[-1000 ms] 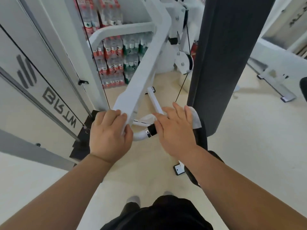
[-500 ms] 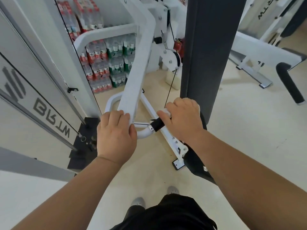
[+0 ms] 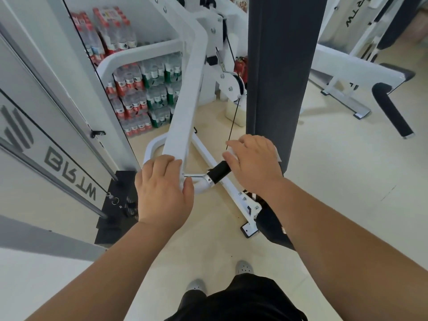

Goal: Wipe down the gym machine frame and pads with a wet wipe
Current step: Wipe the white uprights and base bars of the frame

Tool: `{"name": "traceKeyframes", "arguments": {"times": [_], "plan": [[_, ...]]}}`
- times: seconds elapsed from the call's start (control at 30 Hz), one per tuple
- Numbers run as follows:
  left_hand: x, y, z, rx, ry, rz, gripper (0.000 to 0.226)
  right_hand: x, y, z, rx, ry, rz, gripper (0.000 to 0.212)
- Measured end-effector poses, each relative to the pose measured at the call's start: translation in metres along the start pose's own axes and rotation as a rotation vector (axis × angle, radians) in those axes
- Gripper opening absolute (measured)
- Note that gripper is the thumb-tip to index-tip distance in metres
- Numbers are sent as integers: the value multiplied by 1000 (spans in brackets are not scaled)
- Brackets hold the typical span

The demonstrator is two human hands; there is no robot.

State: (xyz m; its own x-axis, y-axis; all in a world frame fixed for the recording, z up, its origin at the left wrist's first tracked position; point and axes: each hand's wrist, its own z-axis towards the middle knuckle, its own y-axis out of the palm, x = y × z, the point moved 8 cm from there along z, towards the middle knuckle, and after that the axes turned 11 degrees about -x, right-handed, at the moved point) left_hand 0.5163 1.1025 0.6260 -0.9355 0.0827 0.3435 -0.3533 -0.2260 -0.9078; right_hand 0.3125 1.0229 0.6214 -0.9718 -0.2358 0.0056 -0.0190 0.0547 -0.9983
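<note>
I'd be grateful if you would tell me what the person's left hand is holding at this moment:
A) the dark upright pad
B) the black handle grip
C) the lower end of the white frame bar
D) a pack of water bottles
C: the left hand curls round the lower end of the white frame bar, while the black handle grip lies under the right hand.

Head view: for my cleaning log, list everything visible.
frame arm: one, white, centre
handle grip: one, black, at the arm's near end
pad: one, dark grey, upright, centre right
wet wipe: one, white, edge showing under the right hand
water bottle packs: many, red and green labels, stacked back left
roller pad: one, black, far right
shoes: two, grey, bottom
left hand: grips the frame arm's end
right hand: fingers curled over the wet wipe on the grip
</note>
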Motion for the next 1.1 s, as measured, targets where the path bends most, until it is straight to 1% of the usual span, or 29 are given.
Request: {"name": "traceKeyframes", "arguments": {"times": [0.1, 0.13, 0.2, 0.27, 0.3, 0.4, 0.43, 0.5, 0.53, 0.6, 0.63, 0.67, 0.7, 0.73, 0.8, 0.87, 0.93, 1.0, 1.1], "plan": [[-1, 1, 3, 7, -16, -7, 55, -11, 5, -7, 57, 48, 45, 58], [-1, 1, 4, 8, -23, 4, 57, -21, 10, -12, 48, 17, 74, 55], [1, 1, 4, -4, -31, 40, 59, -43, 22, -24, -1, -133, 105, 51], [7, 1, 2, -20, -5, 75, 58, -48, 23, -29, -33, -237, 88, 50], [13, 0, 1, -22, 25, 88, 57, -40, 19, -25, -38, -229, 77, 49], [40, -1, -2, -41, 145, 103, 50, 1, 1, -1, -19, -56, 42, 45], [51, 2, -1, -66, 182, 86, 47, 13, -4, 7, -45, -21, 36, 41], [71, 15, 2, -155, 233, 35, 46, 26, -6, 17, -142, -23, 43, 32], [79, 24, 4, -207, 242, 5, 48, 29, -5, 18, -169, -43, 64, 31], [87, 42, 6, -283, 230, -67, 55, 34, -5, 11, -137, -83, 183, 38], [87, 49, 5, -290, 208, -110, 57, 35, -4, 2, -99, -112, 214, 43], [85, 53, 4, -281, 185, -154, 60, 35, -1, -10, -51, -144, 179, 48], [83, 56, 1, -267, 170, -179, 62, 35, 4, -24, -2, -176, 94, 54], [82, 59, -2, -259, 165, -167, 65, 36, 11, -38, 25, -205, 39, 59], [83, 63, -8, -259, 153, -67, 71, 45, 29, -66, -14, -229, 14, 61], [86, 63, -10, -258, 111, -12, 74, 56, 51, -93, -129, -255, 19, 60], [91, 63, -12, -265, 64, 16, 75, 61, 64, -113, -234, -297, 83, 64], [98, 64, -12, -275, 23, 75, 76, 63, 63, -112, -243, -337, 121, 73], [111, 66, -10, -282, -40, 159, 77, 63, 47, -78, -166, -350, 158, 78]]}}
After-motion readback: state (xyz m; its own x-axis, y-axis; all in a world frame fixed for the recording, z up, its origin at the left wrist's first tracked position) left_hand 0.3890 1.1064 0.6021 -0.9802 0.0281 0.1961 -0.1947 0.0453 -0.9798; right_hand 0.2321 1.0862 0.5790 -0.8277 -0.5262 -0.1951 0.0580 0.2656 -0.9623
